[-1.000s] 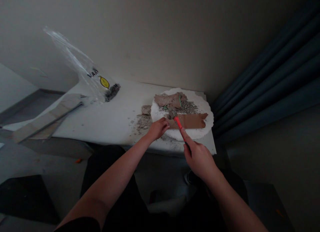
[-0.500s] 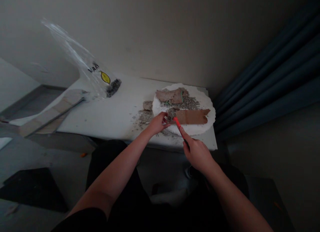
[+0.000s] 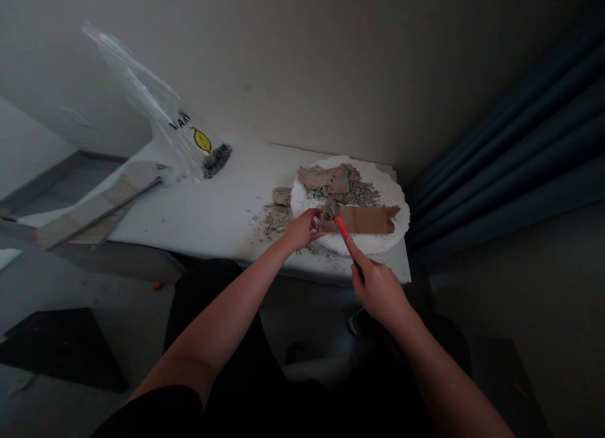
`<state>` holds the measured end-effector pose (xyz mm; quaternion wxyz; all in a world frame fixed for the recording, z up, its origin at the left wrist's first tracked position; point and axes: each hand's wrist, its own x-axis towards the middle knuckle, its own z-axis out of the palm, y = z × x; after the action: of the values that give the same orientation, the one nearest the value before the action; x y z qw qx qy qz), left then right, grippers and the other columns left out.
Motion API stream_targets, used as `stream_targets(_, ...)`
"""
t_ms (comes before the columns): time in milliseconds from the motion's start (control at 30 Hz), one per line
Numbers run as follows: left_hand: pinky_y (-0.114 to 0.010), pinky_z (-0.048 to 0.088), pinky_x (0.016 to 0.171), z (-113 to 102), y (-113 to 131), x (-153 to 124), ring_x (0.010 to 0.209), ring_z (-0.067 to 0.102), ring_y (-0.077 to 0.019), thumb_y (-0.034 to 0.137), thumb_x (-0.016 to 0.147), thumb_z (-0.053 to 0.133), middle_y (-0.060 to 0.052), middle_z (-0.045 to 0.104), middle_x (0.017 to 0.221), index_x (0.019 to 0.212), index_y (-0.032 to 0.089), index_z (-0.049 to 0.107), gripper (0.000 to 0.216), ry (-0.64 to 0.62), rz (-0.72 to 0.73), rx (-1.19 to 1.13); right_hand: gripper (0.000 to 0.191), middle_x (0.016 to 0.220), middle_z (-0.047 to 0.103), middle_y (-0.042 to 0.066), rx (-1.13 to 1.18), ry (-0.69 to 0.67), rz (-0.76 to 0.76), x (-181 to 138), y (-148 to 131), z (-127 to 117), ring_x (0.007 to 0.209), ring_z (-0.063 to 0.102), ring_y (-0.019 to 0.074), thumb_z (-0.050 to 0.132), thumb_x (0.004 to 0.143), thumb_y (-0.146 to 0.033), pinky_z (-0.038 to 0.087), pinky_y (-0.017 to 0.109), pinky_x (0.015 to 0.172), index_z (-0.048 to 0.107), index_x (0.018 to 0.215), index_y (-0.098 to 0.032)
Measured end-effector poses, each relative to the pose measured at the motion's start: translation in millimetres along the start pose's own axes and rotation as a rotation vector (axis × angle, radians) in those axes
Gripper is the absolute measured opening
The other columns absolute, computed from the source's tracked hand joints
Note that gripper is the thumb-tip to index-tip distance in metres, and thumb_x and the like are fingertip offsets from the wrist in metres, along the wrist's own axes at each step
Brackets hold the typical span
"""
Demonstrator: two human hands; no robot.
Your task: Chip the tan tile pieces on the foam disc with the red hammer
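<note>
A person's right hand [image 3: 378, 291] is closed around the dark lower end of a small hammer [image 3: 342, 227]. Its red handle slants up and away from the body, and its grey head sits low at the near-left end of a long brown tile strip [image 3: 367, 219]. The strip lies across a round white foam disc [image 3: 401, 201] at the right end of a white table [image 3: 198, 205], near a bare wall [image 3: 302, 66]. The left hand [image 3: 302, 229] reaches in from the left with its fingers curled together. Its fingertips are bunched just beside the hammer head at the disc's near-left rim, though the dim light hides whether they pinch anything. The hammer thus lies between the two hands, head by the left, grip in the right. Broken tile pieces [image 3: 328, 178] are heaped on the far side of the disc. Grey rubble [image 3: 273, 219] is scattered over the tabletop just left of it. Well apart, at the table's far-left corner, a clear plastic bag [image 3: 161, 120] with a yellow logo stands up, dark grit gathered in its lower end. A pale wooden board [image 3: 89, 214] lies beside it. Dark blue curtains [image 3: 510, 148] hang at right.
</note>
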<state>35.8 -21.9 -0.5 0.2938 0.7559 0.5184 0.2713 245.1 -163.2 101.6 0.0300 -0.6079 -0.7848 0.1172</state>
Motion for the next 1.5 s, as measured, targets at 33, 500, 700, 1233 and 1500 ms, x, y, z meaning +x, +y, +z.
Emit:
stream_targets(33,-0.029,0.049,0.073,0.4,-0.5,0.3,0.079,0.065,-0.0154,0.025,0.074,0.078,-0.003,0.067,0.095,0.124,0.019,0.050,0.058,0.000,-0.002,-0.003,0.070,0.093,0.075,0.008,-0.006,-0.017,-0.001,0.1,-0.2,1.0,0.074,0.069,0.0228,0.042,0.098,-0.020,0.050,0.032,0.070,0.014,0.162,-0.024)
stream_targets(500,-0.029,0.050,0.077,1.7,0.7,0.3,0.083,0.065,-0.0153,0.025,0.074,0.076,-0.006,0.068,0.102,0.126,0.017,0.050,0.059,-0.020,-0.038,-0.022,0.070,0.093,0.074,0.007,-0.041,-0.062,0.010,1.6,1.3,9.6,0.076,0.069,0.0241,0.040,0.099,-0.023,0.050,0.033,0.071,0.011,0.163,-0.025)
stream_targets(700,-0.029,0.051,0.078,-1.8,1.7,0.1,0.083,0.066,-0.0152,0.021,0.073,0.072,-0.006,0.068,0.104,0.128,0.017,0.049,0.059,-0.048,-0.035,-0.047,0.072,0.092,0.074,0.008,-0.086,-0.087,0.021,1.5,-0.3,10.6,0.075,0.069,0.0244,0.043,0.098,-0.021,0.050,0.033,0.069,0.012,0.162,-0.026)
stream_targets(1233,-0.043,0.053,0.089,-13.5,-35.0,-25.0,0.110,0.066,-0.0344,0.014,0.085,0.054,-0.024,0.068,0.117,0.108,0.010,0.069,0.028,-0.341,-0.489,0.668,0.067,0.084,0.075,0.008,-0.004,0.062,0.155,21.0,50.0,21.2,0.073,0.069,0.0263,0.047,0.097,-0.024,0.045,0.032,0.064,0.026,0.160,-0.028)
stream_targets(1500,-0.044,0.054,0.092,-5.6,-39.0,-21.5,0.110,0.066,-0.0350,0.019,0.086,0.053,-0.023,0.068,0.116,0.113,0.008,0.069,0.033,-0.309,-0.371,0.726,0.067,0.082,0.074,0.008,0.009,0.058,0.142,21.0,52.8,21.1,0.071,0.067,0.0250,0.045,0.097,-0.026,0.044,0.031,0.064,0.025,0.161,-0.025)
